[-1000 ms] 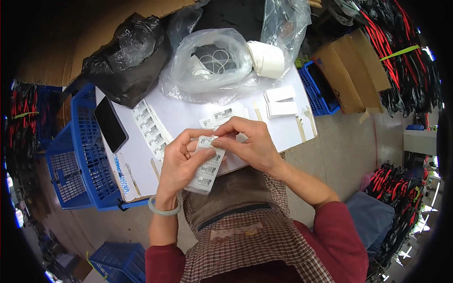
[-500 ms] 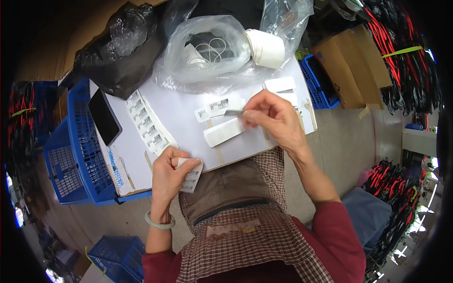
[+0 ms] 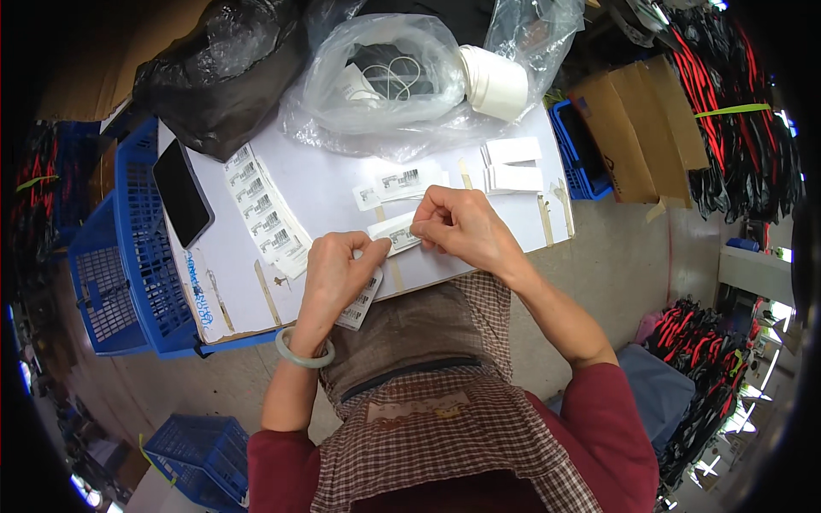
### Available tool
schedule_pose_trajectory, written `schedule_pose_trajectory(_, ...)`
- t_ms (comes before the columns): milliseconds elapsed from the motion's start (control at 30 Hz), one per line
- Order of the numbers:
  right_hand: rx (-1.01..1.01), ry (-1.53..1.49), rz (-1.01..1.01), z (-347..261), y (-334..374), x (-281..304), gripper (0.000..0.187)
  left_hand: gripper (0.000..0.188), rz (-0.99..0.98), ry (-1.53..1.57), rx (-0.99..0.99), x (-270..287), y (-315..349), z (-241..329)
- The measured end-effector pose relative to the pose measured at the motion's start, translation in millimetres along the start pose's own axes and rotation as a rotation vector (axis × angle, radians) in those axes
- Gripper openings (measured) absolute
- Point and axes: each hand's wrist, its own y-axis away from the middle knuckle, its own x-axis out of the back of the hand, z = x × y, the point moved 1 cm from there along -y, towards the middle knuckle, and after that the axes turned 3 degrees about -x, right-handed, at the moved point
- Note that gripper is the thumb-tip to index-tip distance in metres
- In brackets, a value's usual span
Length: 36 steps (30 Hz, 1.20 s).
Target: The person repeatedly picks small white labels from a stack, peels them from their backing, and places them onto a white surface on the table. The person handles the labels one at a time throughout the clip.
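At the far left of the frame sits a blue basket (image 3: 120, 282), with a dark phone (image 3: 182, 192) lying on the left edge of the white board (image 3: 325, 184) that serves as your work surface. Just right of the phone a long strip of labels (image 3: 263, 214) runs diagonally down the board.

Your left hand (image 3: 338, 274), below centre, is closed on a small sheet of labels (image 3: 360, 301) that hangs off the board's near edge, while its thumb and forefinger also pinch the left end of the label (image 3: 395, 234) in the middle. Your right hand (image 3: 462, 227), just right of centre, has its fingertips pressed together on that same label's right end, so the label is held between both hands, just above the board.

I'd judge the label to be thin, light and floppy, probably sticky on its back. It will likely crease or curl if squeezed, so take it by the very edges or a corner, with fingertips only.

Further up, a clear bag (image 3: 376, 85) lies in the upper middle, a white roll (image 3: 494, 81) beside it. A few loose labels (image 3: 389, 184) and small white cards (image 3: 513, 164) lie on the right of the board, and cardboard (image 3: 637, 128) stands at the upper right.
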Motion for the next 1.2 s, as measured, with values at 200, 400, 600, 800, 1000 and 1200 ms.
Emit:
schedule_pose_trajectory(200, -0.011, -0.012, 0.009, -2, -2, -2, 0.012, 0.038, -0.004, 0.077, 0.020, -2, -2, -8)
schedule_pose_trajectory(400, 0.151, 0.236, 0.122, 1, -2, -8, 0.011, 0.046, 0.002, -0.187, -0.031, -4, -2, 14)
schedule_pose_trajectory(600, 0.055, -0.082, 0.219, -9, -18, 16, 0.013, 0.043, 0.214, -0.146, -0.069, 18, -11, 33)
schedule_pose_trajectory(800, 0.167, 0.610, 0.319, -10, -64, 13, 0.024, 0.040, 0.087, -0.522, -0.169, 14, -72, 31)
schedule_pose_trajectory(1000, 0.287, 0.419, 0.296, -29, -37, 17, 0.022, 0.033, -0.089, -0.092, -0.016, 31, -57, 38)
schedule_pose_trajectory(1200, 0.593, -0.070, 0.255, -39, -5, -16, 0.018, 0.033, -0.162, 0.685, -0.161, 48, -5, 44)
